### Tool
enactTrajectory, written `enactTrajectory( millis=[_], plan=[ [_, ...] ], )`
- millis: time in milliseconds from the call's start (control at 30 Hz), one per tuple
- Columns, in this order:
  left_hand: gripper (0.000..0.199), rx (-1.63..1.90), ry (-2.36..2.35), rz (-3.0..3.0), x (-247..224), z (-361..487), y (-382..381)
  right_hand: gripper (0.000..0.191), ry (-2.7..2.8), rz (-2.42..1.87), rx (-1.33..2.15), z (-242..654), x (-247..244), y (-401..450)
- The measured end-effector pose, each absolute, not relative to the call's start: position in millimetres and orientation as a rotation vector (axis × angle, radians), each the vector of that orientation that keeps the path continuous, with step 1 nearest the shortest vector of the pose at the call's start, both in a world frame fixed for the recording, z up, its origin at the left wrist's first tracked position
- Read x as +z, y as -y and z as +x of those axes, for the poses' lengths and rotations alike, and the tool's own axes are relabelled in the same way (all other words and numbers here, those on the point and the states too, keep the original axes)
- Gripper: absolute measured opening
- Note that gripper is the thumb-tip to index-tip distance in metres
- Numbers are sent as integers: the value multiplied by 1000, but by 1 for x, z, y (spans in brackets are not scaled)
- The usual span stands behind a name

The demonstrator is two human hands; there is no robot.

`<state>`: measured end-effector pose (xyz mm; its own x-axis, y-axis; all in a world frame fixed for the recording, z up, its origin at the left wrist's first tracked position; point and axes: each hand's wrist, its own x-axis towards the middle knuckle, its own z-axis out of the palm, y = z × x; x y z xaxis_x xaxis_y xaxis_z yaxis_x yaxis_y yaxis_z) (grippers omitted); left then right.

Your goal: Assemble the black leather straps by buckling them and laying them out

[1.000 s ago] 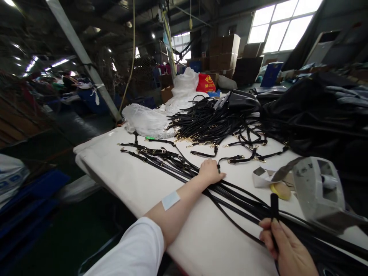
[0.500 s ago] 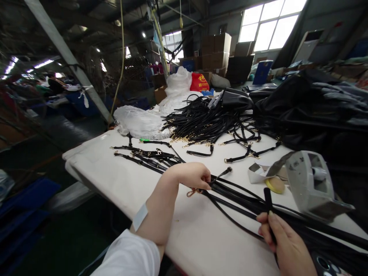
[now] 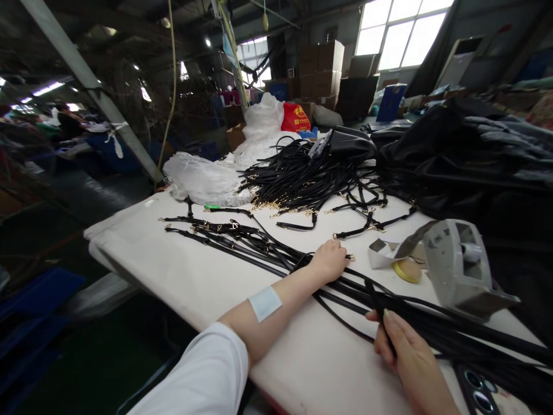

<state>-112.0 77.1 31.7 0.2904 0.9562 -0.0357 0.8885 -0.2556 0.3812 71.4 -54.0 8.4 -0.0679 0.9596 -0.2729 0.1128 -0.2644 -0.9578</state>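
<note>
Near the middle of the white table [image 3: 190,282], my left hand [image 3: 329,262] is closed round a short black strap whose gold buckle [image 3: 352,257] sticks out on its right. Long black straps [image 3: 259,253] run beneath that hand, from the left of the table to the lower right. My right hand [image 3: 401,346], at the lower right, pinches a dark strap end [image 3: 374,295] between thumb and fingers. Behind the hands lies a big heap of black straps [image 3: 298,173] with gold clasps.
A grey tape dispenser [image 3: 458,265] and a yellow tape roll [image 3: 406,270] stand at the right. Clear plastic bags [image 3: 203,178] lie at the back left, black material [image 3: 466,167] at the back right. A phone [image 3: 484,389] lies at the lower right edge.
My left hand has moved right and slightly up, and the rose-gold clasp beside it is out of sight. My right hand has shifted a little left with the strap end. The view has turned slightly.
</note>
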Motion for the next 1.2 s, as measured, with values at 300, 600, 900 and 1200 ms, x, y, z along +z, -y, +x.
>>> enactTrajectory(
  millis=[300,600,900,1200],
  plan=[
    [24,415,-1263,1835,64,-113,-46,52,1140,-1407,1473,77,9,56],
    [41,587,-738,1123,89,-104,-16,41,953,-1313,1487,80,16,56],
    [48,696,-762,1267,84,-98,-9,45,1015,-1295,1493,78,16,55],
    [30,375,-860,2013,88,-89,1,52,968,-1295,1380,77,23,56]
  ],
)
